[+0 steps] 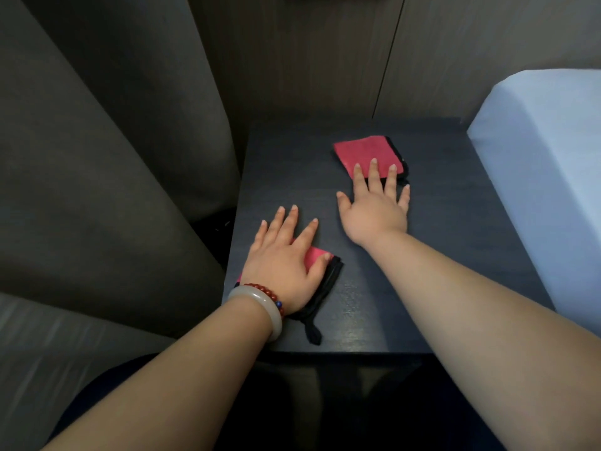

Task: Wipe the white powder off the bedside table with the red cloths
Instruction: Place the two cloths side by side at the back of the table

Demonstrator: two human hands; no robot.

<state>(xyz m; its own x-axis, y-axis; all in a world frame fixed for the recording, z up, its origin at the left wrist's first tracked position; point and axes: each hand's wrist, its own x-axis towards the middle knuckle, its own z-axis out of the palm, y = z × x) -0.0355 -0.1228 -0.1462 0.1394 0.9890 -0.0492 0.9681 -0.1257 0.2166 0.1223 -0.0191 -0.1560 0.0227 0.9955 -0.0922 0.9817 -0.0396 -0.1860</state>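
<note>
Pressing the near red cloth (317,255) onto the bedside table (439,222) with the left hand (281,262), straight-fingered; touching the far red cloth (364,151) with the right hand (374,213), likewise flat, gripping nothing.

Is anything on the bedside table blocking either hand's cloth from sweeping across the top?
Nothing visible does. The left hand lies flat on the near red cloth, the right hand presses fingertips on the far red cloth, and no other object shows on the bedside table.
</note>
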